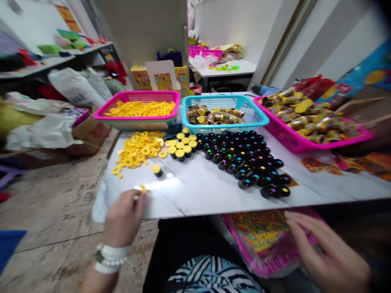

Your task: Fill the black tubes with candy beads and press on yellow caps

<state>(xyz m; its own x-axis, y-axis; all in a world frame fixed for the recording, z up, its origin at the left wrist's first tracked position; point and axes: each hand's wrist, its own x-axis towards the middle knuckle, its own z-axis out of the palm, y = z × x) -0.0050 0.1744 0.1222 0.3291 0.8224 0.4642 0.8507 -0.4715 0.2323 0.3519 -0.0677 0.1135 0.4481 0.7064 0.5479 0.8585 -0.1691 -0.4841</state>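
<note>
At the table's near left edge, my left hand (pixel 125 213) has its fingers pinched on a small yellow piece (pixel 143 188). A lone black cap with a yellow top (pixel 157 170) stands just beyond it. Further back lies a loose pile of yellow rings (pixel 137 150), next to a cluster of yellow-topped black caps (pixel 182 144). My right hand (pixel 328 252) is blurred, low at the right, with its fingers stretched out above a pink tray (pixel 235 240) of tiny multicoloured pieces (pixel 259 230). I see nothing in that hand.
Many black caps with coloured dots (pixel 241 154) cover the middle of the white table (pixel 189 195). Behind them stand a pink basket of yellow rings (pixel 99 114), a blue basket (pixel 265 118) and a pink basket (pixel 290 140) of small yellow-brown containers. Boxes and bags (pixel 39 134) crowd the left floor.
</note>
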